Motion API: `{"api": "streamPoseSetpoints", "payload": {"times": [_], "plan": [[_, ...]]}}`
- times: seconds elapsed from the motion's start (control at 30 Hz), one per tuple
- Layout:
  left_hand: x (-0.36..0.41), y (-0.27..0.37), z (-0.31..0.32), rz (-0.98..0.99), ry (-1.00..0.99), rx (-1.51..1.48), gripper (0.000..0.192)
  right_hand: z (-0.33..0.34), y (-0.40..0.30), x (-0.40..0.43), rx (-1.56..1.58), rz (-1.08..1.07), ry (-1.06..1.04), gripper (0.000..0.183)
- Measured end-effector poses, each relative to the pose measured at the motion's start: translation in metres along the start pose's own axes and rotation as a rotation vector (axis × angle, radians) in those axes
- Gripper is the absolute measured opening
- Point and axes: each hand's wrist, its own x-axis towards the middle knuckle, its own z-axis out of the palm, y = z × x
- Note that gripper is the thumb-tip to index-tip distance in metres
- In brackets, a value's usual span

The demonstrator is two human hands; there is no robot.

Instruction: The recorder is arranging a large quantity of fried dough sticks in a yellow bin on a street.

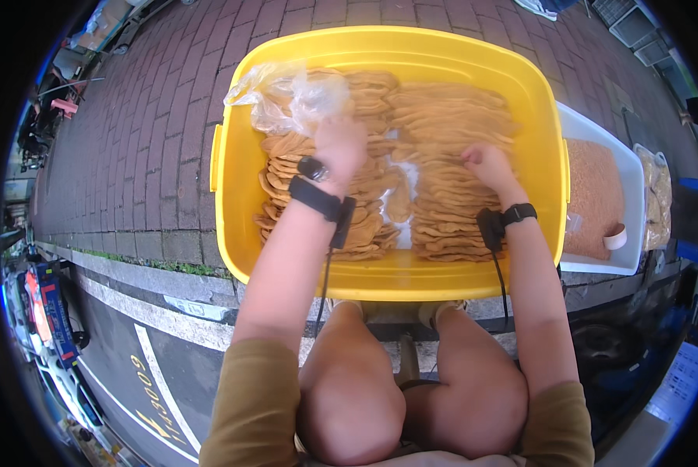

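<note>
A yellow plastic tub (401,283) stands in front of my knees. Inside it, flat, wrinkled, tan pieces of food are packed on edge in a left stack (363,230) and a right stack (454,222). Motion blurs my left hand (342,146), which is over the left stack beside a crumpled clear plastic bag (290,102); its fingers are hidden, so I cannot tell whether it grips anything. My right hand (490,168) is above the right stack, fingers curled; whether a piece is between them is unclear. One loose piece (398,201) lies in the gap between the stacks.
Right of the tub, a white tray (597,119) holds small orange-brown bits (591,187) and a small cup (615,236). A filled clear bag (655,198) sits beyond it. Black cables (324,292) hang from wrist-worn devices. Brick paving (150,128) lies behind; parked vehicles (54,321) are at left.
</note>
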Motion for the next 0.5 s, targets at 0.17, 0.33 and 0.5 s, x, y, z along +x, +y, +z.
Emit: {"api": "streamPoseSetpoints", "payload": {"times": [0.17, 0.33, 0.5], "plan": [[0.001, -0.037, 0.009, 0.145, -0.02, -0.016, 0.02, 0.005, 0.002, 0.002, 0.027, 0.001, 0.005, 0.017], [-0.014, -0.05, -0.029, 0.298, 0.003, -0.323, 0.017, 0.001, 0.001, 0.001, 0.019, 0.031, -0.024, 0.016], [-0.025, -0.04, -0.083, 0.348, 0.006, -0.886, 0.021, -0.005, -0.002, 0.001, 0.043, 0.052, -0.071, 0.014]]}}
